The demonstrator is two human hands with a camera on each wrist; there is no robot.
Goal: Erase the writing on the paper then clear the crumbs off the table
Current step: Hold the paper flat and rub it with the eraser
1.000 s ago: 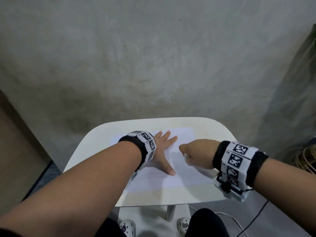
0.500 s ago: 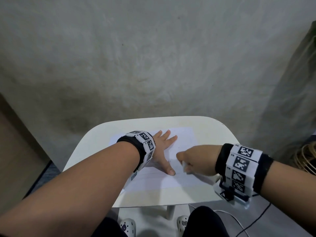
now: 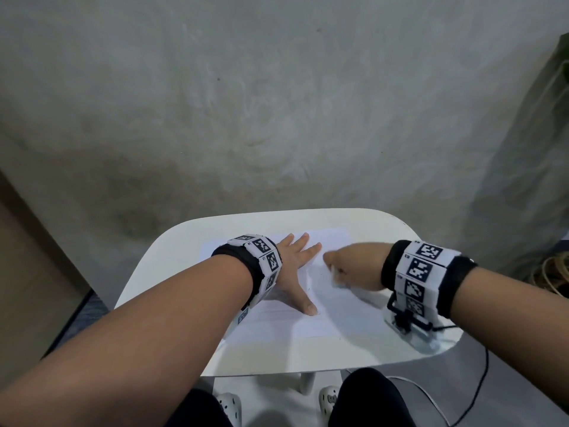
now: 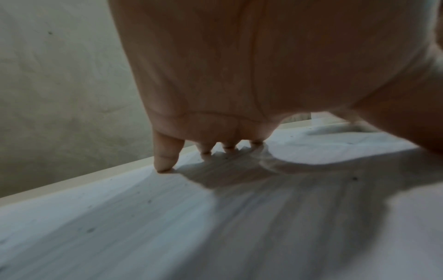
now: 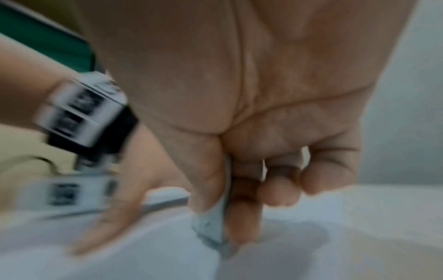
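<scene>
White paper (image 3: 311,318) pinned under flat left hand (image 3: 295,272); right hand (image 3: 354,269) pinching eraser (image 5: 215,227). Risks creasing beyond the pinning fingers.

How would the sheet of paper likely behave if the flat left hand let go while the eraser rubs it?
The paper, thin and loose on the smooth table, would probably slide or buckle under the eraser. The left hand is pressing it flat.

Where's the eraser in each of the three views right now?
Head: eraser is a pale sliver under the right hand, centre-right.
Left wrist: not in it.
Right wrist: eraser lower centre, pinched between thumb and fingers, tip down on the paper.
Shared landmark: the left hand pressed flat on the paper.
</scene>
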